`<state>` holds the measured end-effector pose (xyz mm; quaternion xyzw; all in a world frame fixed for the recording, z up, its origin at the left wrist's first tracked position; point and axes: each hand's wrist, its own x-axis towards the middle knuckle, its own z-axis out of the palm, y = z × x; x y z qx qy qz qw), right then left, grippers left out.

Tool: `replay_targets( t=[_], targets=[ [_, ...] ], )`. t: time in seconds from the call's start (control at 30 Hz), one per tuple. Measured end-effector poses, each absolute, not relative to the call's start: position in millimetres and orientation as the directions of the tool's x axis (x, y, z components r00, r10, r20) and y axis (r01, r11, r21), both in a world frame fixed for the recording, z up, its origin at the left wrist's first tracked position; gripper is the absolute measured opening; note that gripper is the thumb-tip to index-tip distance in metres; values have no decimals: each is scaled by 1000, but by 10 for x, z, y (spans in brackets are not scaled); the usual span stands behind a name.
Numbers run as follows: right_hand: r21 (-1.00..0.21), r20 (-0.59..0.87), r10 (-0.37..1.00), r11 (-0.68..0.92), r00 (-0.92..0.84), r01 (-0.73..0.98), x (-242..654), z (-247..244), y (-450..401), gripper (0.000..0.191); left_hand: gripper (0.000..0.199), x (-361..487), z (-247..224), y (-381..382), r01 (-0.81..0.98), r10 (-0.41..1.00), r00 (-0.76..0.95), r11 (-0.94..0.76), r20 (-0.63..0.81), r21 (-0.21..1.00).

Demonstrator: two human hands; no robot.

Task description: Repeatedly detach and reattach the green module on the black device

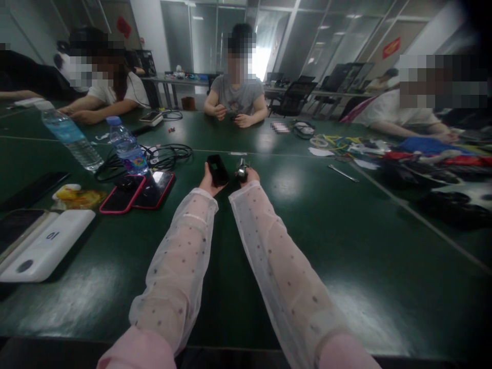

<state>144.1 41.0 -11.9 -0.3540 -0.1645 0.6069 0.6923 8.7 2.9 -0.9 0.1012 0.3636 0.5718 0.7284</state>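
Observation:
Out in front of me over the green table, my left hand (208,183) is closed around a black rectangular object (218,171), like a small box or case; its exact kind is unclear. Just to the right, my right hand (252,176) grips a small shiny metal object (242,169), too small and blurred to name. The two held things are apart, with a narrow gap between them. Sheer white dotted sleeves cover both forearms and hide part of the wrists.
Left on the green table (307,230) are two water bottles (128,151) (71,138), black cables (175,152), red-edged phones (156,189) and a white power bank (49,246). To the right lie a metal tool (343,173) and tangled wires (338,143). Several people sit around the table.

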Motion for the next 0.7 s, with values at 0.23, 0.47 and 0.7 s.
replay_targets(
  t=[0.23,0.47,0.7],
  targets=[
    [-760,-69,953,142,295,-634,1325,224,308,31,66,81,-46,60,-743,919,74,310,-387,593],
    [-859,219,958,280,187,-428,983,456,-67,29,64,69,-70,35,-796,949,253,316,-190,516],
    [-921,384,915,371,120,122,929,356,-176,26,65,60,-194,107,-776,947,277,321,-163,543]
  ],
)
